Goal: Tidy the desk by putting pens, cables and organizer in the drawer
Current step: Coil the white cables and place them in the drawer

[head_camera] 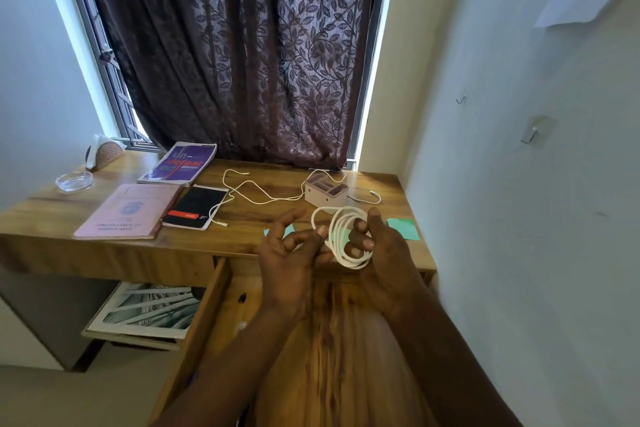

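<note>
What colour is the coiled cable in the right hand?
White. The coiled cable looped round the right hand shows clearly in the head view.

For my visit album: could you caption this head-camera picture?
Left hand and right hand hold a coiled white cable above the open drawer; another cable and the organizer sit on the desk.

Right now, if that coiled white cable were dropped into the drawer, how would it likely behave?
Probably floppy: the coiled white cable holds its loops only where the right hand grips them, so it may spring loose. Likely light: a loose grip carries it. Unlikely to roll or break landing in the open drawer below.
</note>
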